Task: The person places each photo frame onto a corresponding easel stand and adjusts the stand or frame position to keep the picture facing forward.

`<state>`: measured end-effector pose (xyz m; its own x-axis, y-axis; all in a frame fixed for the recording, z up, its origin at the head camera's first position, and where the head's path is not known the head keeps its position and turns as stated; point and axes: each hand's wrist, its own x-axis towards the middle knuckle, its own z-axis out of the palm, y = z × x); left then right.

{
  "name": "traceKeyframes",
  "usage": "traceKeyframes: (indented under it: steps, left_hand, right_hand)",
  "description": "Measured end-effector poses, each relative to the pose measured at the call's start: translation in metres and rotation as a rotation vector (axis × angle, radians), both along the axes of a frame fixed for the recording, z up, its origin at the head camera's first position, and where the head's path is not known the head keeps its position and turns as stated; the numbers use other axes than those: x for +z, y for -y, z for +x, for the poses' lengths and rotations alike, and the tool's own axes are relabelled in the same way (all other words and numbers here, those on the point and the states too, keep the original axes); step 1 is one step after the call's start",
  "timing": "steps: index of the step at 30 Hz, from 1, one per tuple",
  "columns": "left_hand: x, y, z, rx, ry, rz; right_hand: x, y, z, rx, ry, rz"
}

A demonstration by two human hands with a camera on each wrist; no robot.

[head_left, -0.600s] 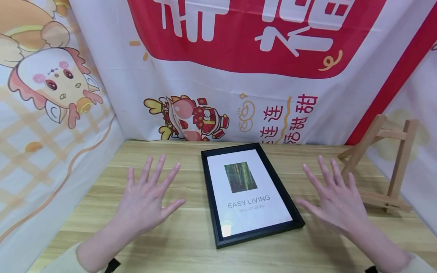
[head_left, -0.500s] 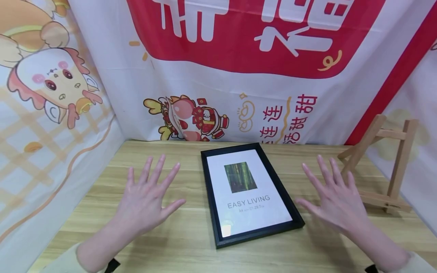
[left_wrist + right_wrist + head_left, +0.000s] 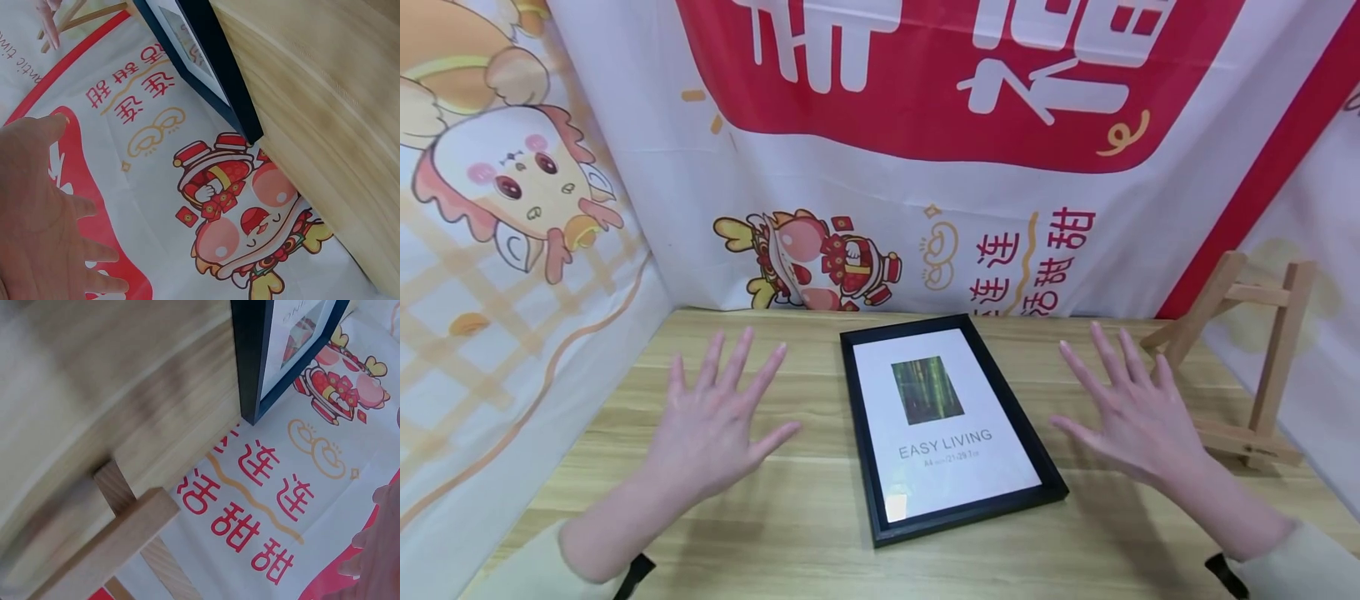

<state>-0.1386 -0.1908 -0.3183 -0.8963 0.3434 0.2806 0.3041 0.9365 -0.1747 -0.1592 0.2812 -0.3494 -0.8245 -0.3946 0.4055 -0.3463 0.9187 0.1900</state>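
Observation:
A black picture frame (image 3: 867,450) lies flat and slightly turned on the wooden table, its white insert printed with a small green picture and "EASY LIVING". To its left hovers my left hand (image 3: 707,429), palm down with spread straight fingers, holding nothing. On the frame's other side my right hand (image 3: 1138,421) is spread the same way, its thumb pointing toward the frame's right edge. A small wooden easel (image 3: 1273,358) stands just beyond the right hand, which covers part of its base. Both wrist views show the frame's dark edge, in the left one (image 3: 219,69) and the right one.
The wooden table (image 3: 805,533) runs back to a white and red printed cloth (image 3: 685,208) hanging behind it. More printed cloth closes off the left side (image 3: 602,367) and the right side. In the right wrist view a bar of the easel (image 3: 112,544) is close by.
Both hands have shifted slightly forward, away from the body, with the left one also drifting a little left. The picture frame and easel stay where they were.

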Motion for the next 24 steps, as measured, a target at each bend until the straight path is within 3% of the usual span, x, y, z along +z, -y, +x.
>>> traceKeyframes:
  steps: [7, 13, 17, 24]
  left_hand:
    - [0.005, 0.002, -0.008, 0.011, -0.005, 0.011]
    - [0.003, -0.001, -0.016, 0.03, 0.045, 0.027]
    - [-0.007, -0.006, -0.025, 0.039, 0.088, 0.075]
    - [-0.036, -0.023, -0.036, 0.031, 0.167, 0.237]
  right_hand:
    - [0.011, 0.0, -0.013, 0.003, 0.01, 0.018]
    - [0.016, 0.006, -0.023, 0.005, 0.071, 0.005]
    - [0.013, 0.011, -0.031, 0.017, 0.151, -0.044]
    - [-0.006, 0.018, -0.054, 0.089, 0.221, -0.125]
